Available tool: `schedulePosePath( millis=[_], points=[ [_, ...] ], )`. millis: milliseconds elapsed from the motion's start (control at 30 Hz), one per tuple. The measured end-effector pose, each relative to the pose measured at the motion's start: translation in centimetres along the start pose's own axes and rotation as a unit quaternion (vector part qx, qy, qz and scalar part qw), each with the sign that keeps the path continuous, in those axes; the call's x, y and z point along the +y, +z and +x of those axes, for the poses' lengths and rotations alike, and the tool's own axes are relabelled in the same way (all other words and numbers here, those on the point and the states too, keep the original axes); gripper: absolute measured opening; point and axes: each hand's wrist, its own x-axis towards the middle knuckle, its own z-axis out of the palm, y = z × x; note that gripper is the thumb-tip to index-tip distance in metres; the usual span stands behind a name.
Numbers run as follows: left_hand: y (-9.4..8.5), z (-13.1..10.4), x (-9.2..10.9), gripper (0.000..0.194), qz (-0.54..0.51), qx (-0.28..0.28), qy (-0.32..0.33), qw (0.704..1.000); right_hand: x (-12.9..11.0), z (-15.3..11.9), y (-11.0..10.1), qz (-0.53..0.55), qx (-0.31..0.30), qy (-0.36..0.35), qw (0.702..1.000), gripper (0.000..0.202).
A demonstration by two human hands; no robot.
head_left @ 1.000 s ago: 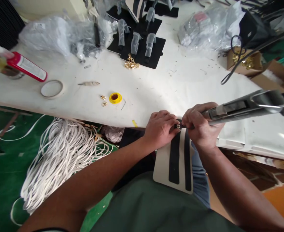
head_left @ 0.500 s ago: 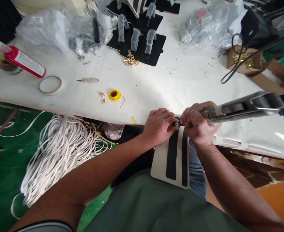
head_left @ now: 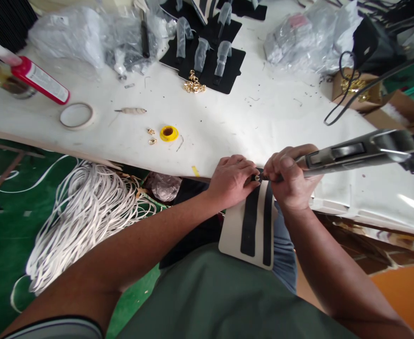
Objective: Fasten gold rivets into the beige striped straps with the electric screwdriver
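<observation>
At the worktop's (head_left: 228, 122) near edge, your left hand (head_left: 232, 181) pinches the panel's (head_left: 250, 226) top; your right hand (head_left: 290, 175) is clenched round the tool (head_left: 355, 151).

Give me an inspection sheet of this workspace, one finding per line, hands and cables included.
Surface: white table, dark specks and thread scraps scattered over it.
Things in hand: striped panel, extending below the table's front edge; metal tool.
Clutter: clear plastic bags, gold chain, yellow spool, red bottle.
Hands: left hand holds the panel's upper end; right hand is closed around the tool's near end.
Cables: black cable bends over the table's right side.
Surroundings: heap of white cord on green floor.
</observation>
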Motion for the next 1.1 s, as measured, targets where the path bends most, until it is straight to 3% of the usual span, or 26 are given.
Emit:
schedulePosePath(
  millis=[167, 367, 567, 900, 1100],
  points=[
    [-0.2, 0.2, 0.0, 0.019, 0.016, -0.023, 0.014, 1.0, 0.0, 0.0, -0.6, -0.057, -0.014, 0.008, 0.998, 0.036],
    [-0.5, 0.5, 0.0, 0.019, 0.031, -0.034, 0.018, 0.999, 0.1, 0.1, -1.0, -0.042, -0.023, 0.001, 0.999, 0.033],
    [-0.4, 0.5, 0.0, 0.019, 0.021, -0.029, 0.011, 0.999, 0.8, 0.1, -0.8, 0.006, -0.02, 0.004, 1.0, 0.031],
    [-0.1, 0.6, 0.0, 0.017, 0.01, -0.022, -0.007, 1.0, 0.8, 0.2, -0.7, -0.009, -0.021, 0.021, 1.0, 0.031],
    [-0.2, 0.5, 0.4, 0.02, 0.024, -0.015, -0.013, 1.0, 1.0, 0.3, -1.0, -0.015, -0.052, 0.022, 0.998, 0.042]
  ],
)
